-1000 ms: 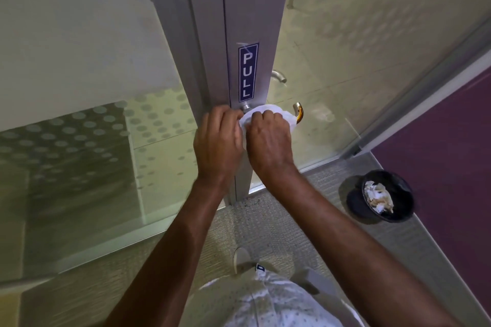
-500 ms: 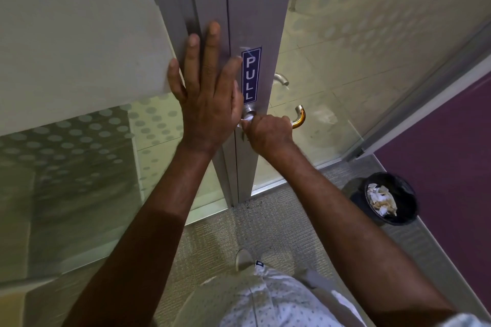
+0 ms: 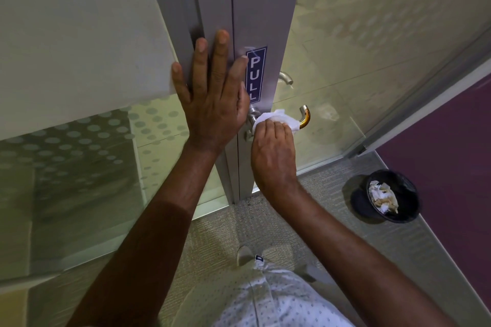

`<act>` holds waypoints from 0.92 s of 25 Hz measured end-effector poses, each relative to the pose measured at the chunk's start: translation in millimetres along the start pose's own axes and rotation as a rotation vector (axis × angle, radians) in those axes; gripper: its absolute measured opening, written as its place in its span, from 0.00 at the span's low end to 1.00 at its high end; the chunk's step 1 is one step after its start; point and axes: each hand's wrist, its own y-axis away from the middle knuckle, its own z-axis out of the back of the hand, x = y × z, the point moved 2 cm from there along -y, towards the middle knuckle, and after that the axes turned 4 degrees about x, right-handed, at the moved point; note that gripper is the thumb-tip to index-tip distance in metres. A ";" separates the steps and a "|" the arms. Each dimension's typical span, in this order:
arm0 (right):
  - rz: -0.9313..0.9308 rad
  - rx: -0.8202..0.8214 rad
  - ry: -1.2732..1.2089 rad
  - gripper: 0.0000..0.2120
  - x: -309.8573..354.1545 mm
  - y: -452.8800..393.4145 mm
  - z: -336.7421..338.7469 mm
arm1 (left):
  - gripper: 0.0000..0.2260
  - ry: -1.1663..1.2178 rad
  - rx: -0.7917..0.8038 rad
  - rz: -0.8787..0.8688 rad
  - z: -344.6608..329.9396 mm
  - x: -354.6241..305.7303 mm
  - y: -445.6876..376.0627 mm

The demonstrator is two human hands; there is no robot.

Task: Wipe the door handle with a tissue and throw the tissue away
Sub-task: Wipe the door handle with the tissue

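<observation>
A metal lever door handle (image 3: 304, 114) sticks out to the right from the grey door frame (image 3: 265, 21), its curved tip glinting orange. My right hand (image 3: 273, 156) grips a white tissue (image 3: 276, 120) wrapped over the middle of the handle. My left hand (image 3: 212, 98) lies flat against the door frame, fingers spread, just left of the blue PULL sign (image 3: 254, 74). The handle's base plate (image 3: 251, 121) shows between my two hands.
A black bin (image 3: 393, 196) with crumpled tissues inside stands on the carpet at the lower right, beside a purple wall (image 3: 451, 167). Frosted glass panels (image 3: 79, 141) flank the door. A second handle (image 3: 285, 77) shows behind the glass. My shoe (image 3: 245, 255) is below.
My left hand left the tissue and pressed flat on the door frame. My right hand has slid the tissue rightward along the handle, so the tissue shows again.
</observation>
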 end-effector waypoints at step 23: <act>-0.044 0.032 0.051 0.17 0.8 -15.4 0.9 | 0.18 0.006 -0.010 -0.007 0.4 -1.1 -3.0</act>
